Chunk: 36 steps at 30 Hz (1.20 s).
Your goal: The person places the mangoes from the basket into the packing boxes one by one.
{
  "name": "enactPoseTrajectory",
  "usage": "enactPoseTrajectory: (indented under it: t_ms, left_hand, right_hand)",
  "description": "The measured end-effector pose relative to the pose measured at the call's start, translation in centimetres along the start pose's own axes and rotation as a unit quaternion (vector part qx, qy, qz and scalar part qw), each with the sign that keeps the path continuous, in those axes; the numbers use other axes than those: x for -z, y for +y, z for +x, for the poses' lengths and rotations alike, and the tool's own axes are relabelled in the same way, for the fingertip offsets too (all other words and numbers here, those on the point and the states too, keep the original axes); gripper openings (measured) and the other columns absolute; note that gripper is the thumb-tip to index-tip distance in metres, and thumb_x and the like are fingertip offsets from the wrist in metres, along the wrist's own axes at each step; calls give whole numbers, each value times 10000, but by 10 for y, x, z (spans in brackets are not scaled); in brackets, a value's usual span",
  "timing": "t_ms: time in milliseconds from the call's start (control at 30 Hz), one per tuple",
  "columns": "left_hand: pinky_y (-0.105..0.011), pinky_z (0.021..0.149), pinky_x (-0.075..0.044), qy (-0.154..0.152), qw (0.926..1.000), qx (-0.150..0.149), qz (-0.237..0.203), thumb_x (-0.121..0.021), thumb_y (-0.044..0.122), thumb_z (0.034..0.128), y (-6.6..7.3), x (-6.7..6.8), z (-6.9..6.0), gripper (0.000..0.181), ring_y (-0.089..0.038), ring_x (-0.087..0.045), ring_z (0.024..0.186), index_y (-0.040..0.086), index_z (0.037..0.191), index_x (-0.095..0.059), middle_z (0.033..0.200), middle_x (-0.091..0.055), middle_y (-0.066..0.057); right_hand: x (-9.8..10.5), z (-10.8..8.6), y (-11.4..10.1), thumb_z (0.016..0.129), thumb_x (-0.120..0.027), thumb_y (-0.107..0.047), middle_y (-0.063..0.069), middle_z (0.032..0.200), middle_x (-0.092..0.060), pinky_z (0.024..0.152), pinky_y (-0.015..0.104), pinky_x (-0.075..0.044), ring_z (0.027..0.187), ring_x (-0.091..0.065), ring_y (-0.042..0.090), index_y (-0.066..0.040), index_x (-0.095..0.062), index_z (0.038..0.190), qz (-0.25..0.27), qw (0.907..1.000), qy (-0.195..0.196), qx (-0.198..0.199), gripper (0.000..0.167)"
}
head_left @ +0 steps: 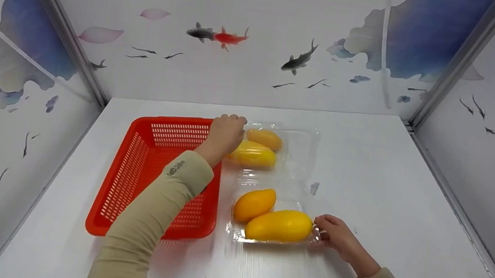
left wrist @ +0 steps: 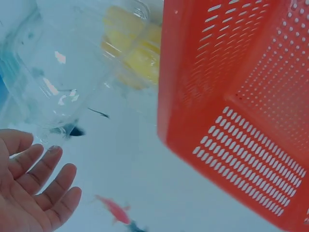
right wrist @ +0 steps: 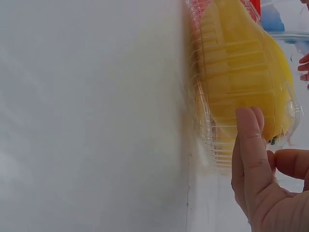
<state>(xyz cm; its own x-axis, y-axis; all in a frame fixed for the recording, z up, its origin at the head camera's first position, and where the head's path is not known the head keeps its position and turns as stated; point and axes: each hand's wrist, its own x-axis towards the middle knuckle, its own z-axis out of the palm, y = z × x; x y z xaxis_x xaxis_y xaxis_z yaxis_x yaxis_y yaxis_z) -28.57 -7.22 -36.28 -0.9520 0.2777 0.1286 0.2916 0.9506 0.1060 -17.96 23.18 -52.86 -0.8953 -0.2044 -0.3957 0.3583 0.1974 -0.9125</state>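
Note:
My left hand (head_left: 226,134) is over the right rim of a red basket (head_left: 209,226). In the left wrist view its thumb and forefinger hold the corner of a clear plastic lid (left wrist: 58,89); the other fingers are loosely spread. Two yellow mangoes (head_left: 253,154) show through clear plastic beyond that hand. Nearer to me, an orange mango (head_left: 255,204) and a larger yellow mango (head_left: 280,226) lie in a clear plastic tray (head_left: 238,237). My right hand (head_left: 340,238) is at the tray's right corner, its straight fingers touching the ribbed side in the right wrist view.
The basket stands left of the plastic packs on a white table (head_left: 384,184). Tall white panels (head_left: 252,85) printed with fish and petals enclose the back and both sides. A small clear scrap (head_left: 314,188) lies right of the packs.

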Motion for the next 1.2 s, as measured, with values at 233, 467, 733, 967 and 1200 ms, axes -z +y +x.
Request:
enactPoseTrajectory:
  t_ms: [233, 467, 733, 967, 1200]
  left_hand:
    - [-356, 843, -486, 79, 9991, -284, 309, -604, 207, 879, 16, 9, -36, 293, -248, -576, 895, 120, 1159, -608, 1053, -644, -79]
    - [-305, 638, -518, 482, 9951, -759, 411, -630, 196, 857, 25, 7, -80, 157, -232, -602, 708, 95, 965, -685, 837, -676, -70]
    - [-295, 577, -480, 270, 9940, -1056, 51, -632, 154, 839, 30, -11, -120, 102, -213, -568, 635, 111, 914, -687, 778, -666, -39]
    - [-237, 502, -398, -3, 9922, -1248, -11, -622, 126, 839, 31, -37, -144, 51, -163, -449, 530, 85, 857, -647, 663, -587, -34]
    - [-218, 507, -426, 516, 9869, -1511, 244, -676, 113, 805, 37, -66, -167, 118, -147, -479, 523, 107, 894, -598, 688, -591, -18]
  right_hand:
    - [3, -3, 3, 945, -475, -309, 84, 874, -541, 677, 243, -535, 684, -564, 139, -6, -510, 1075, 91, 9997, -224, -82, 330]
    - [5, -8, 3, 966, -426, -319, 65, 860, -558, 686, 285, -546, 698, -624, 145, -6, -488, 1084, 303, 9983, -469, -137, 341]
    - [11, -13, -1, 981, -365, -362, 50, 844, -562, 710, 339, -549, 725, -647, 170, 31, -406, 1138, 341, 9970, -685, -88, 426]
    - [14, -17, -3, 973, -335, -431, 32, 822, -565, 738, 352, -542, 736, -655, 178, 49, -319, 1236, 647, 9940, -818, -321, 547]
    - [11, -20, -4, 964, -327, -465, 41, 827, -587, 749, 378, -538, 754, -668, 201, -7, -397, 1182, 1233, 9853, -1103, -422, 512]
